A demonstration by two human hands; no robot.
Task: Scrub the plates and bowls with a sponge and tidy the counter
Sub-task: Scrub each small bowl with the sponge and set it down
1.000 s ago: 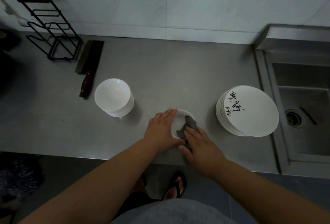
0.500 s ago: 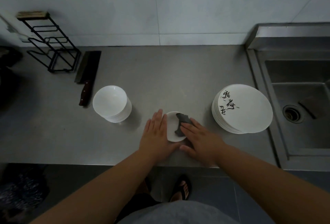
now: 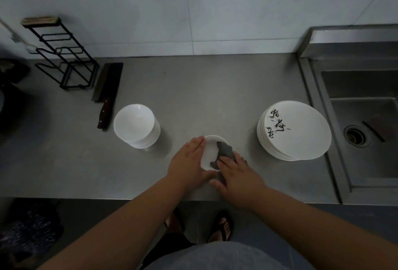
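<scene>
Far left, a black wire rack [image 3: 64, 65] stands on the steel counter [image 3: 204, 97] against the wall, a brush [image 3: 41, 21] lying across its top. Just right of the rack, a cleaver [image 3: 107, 85] lies flat, its dark wooden handle toward the counter's front edge. Next to the handle is a stack of white bowls [image 3: 135, 125], nested upright; the top bowl's inside is plain white.

At centre front, a small white dish [image 3: 209, 151] sits on the counter near the edge. The left hand [image 3: 189, 162] lies flat with straight fingers close together, touching the dish's left rim and steadying it, nothing gripped. A grey sponge [image 3: 225, 151] lies inside the dish on its right half, partly over the rim. The right hand [image 3: 239, 175] presses down on the sponge with extended fingers, thumb splayed out toward the counter edge; the fingers are not curled round it.

Right of the hands and apart from them is a stack of white plates [image 3: 301, 136], the top plate bearing black brush-style characters on its left part. At far right, the steel sink [image 3: 357, 84] is sunk into the counter, with a round drain [image 3: 355, 135] in the basin floor and a dark flat object [image 3: 375, 128] lying beside the drain, too dim to identify.
</scene>
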